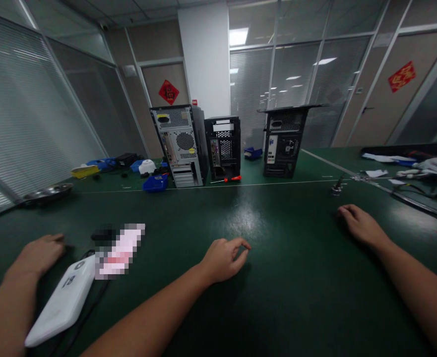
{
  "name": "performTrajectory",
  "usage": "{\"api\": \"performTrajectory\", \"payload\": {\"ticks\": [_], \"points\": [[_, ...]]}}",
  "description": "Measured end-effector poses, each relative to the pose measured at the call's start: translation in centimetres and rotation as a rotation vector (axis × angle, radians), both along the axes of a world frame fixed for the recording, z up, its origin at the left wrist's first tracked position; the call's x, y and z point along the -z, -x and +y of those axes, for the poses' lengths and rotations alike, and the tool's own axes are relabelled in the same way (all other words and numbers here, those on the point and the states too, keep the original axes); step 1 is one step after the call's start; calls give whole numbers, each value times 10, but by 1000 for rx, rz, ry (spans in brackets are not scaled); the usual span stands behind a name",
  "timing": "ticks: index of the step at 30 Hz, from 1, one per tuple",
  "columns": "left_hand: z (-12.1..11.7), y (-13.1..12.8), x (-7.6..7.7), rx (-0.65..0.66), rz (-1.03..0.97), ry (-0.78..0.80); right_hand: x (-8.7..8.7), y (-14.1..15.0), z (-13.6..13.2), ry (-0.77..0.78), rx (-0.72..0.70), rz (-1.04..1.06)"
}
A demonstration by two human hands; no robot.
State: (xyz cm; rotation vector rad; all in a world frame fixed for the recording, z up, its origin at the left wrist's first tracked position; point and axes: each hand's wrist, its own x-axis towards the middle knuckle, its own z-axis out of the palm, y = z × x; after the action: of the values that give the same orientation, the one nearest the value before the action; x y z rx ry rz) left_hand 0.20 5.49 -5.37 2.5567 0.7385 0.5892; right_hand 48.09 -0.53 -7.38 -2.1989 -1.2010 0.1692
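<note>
My left hand (223,259) rests over the green tabletop near the middle. A gap shows between its thumb and loosely bent forefinger, and nothing is in it. Over on the right, my right hand (363,227) lies on the table with its fingers curled together, and I see nothing held in it. Beyond it stands a small dark metal part with a round base (336,187). Neither hand touches an object other than the table. Further back, a red-handled screwdriver (233,179) lies before a small black computer case (223,148).
At left, another person's hand (41,254) rests near a white power bank (67,297) and a blurred-out phone-like shape (121,250). A silver computer case (181,144) and a black case (283,141) stand behind. Blue bins (155,183) and cables (426,191) lie around.
</note>
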Motion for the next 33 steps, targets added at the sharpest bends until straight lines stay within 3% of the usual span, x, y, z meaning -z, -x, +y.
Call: {"api": "performTrajectory", "payload": {"ticks": [6,9,26,33], "points": [[1,0,-1,-2,-3,6,-18,3,-18,-197,154,-45],[1,0,-1,12,-10,14,-25,3,-28,-265,154,-73],[2,1,-1,30,-5,20,-7,-16,-12,-45,253,-147],[1,1,0,17,-6,24,-7,-6,-12,-107,210,-146]]}}
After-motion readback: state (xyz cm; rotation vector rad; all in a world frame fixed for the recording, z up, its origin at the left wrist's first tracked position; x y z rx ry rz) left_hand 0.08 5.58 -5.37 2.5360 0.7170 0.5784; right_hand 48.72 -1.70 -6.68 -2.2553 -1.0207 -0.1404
